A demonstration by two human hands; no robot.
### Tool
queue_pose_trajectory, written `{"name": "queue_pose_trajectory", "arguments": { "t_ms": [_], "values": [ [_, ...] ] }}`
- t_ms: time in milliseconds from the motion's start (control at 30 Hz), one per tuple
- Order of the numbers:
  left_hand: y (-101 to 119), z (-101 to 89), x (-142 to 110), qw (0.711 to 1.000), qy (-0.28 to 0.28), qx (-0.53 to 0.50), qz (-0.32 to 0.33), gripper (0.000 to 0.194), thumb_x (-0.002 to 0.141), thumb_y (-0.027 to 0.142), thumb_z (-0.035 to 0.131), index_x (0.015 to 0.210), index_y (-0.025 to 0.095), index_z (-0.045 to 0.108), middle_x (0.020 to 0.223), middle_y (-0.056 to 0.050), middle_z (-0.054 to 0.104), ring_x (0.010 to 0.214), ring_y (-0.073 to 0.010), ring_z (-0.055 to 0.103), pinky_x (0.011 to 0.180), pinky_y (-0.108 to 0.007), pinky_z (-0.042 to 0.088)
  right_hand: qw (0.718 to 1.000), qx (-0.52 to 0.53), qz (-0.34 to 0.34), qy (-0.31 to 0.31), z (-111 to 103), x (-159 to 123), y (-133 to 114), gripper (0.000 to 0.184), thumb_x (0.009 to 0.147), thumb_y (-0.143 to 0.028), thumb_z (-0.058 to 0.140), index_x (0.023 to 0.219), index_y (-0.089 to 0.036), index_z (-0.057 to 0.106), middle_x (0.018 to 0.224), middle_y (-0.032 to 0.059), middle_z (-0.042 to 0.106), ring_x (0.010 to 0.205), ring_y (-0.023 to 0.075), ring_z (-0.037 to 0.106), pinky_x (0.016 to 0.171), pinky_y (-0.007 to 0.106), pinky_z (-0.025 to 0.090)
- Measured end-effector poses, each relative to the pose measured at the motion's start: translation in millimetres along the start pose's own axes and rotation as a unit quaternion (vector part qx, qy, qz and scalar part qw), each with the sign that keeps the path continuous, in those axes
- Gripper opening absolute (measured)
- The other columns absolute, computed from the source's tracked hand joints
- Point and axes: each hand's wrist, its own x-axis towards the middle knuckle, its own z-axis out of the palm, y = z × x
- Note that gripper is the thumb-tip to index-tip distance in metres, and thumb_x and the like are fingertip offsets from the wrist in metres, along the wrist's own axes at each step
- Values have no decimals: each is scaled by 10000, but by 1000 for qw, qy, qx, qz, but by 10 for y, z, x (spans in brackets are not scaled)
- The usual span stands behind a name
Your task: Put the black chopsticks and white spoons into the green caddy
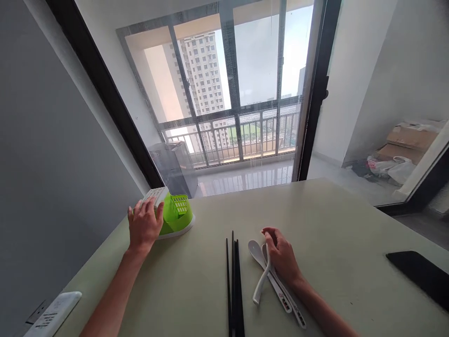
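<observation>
My left hand (144,227) grips the white slotted part of a bright green and white utensil holder (171,225) at the table's far left, fingers over its top and thumb on its right side. My right hand (281,255), fingers curled together, is over the white spoons. A white spoon (261,283) runs slantwise from beneath its thumb; its upper end is partly hidden by the hand. Under it lie white spoons (280,292) with printed handles, one bowl showing on the left. Several black chopsticks (235,285) lie lengthwise left of the spoons.
The pale green table (196,290) reaches a glass door at its far edge. A white power strip (54,313) is at the lower left, and a flat black object (419,276) lies at the right. Beyond the glass are cardboard boxes (407,140) and a plastic bag (403,171).
</observation>
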Motion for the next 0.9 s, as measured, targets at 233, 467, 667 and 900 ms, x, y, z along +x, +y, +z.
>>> {"name": "queue_pose_trajectory", "arguments": {
  "t_ms": [233,467,667,900],
  "values": [
    [378,72,-34,999,6,-53,12,561,1045,448,298,1324,104,641,1390,-183,643,1407,-323,468,1186,-485,325,1000,0,-12,22,21,2,-12,341,942,-454,442,1008,-199,658,1037,99,735,968,252,675,895,354,479],
    [1474,81,14,993,-52,-89,65,495,1058,424,313,1281,124,638,1421,-161,628,1393,-348,508,1082,-469,458,1000,7,-10,20,35,18,17,331,940,-441,452,1013,-193,658,1027,94,736,951,242,681,887,354,488],
    [2341,10,-3,980,-98,-138,106,447,1070,400,327,1276,166,646,1407,-144,644,1399,-339,510,1052,-473,491,1000,-1,-25,11,19,19,35,321,945,-418,455,1026,-184,658,1024,103,745,942,240,693,872,351,499],
    [2635,-20,-51,971,-118,-160,134,502,1078,405,307,1371,120,599,1467,-157,591,1434,-345,460,1103,-486,450,1000,0,-29,8,11,29,32,292,940,-408,473,1023,-193,652,997,101,751,923,242,699,849,352,512]
  ]
}}
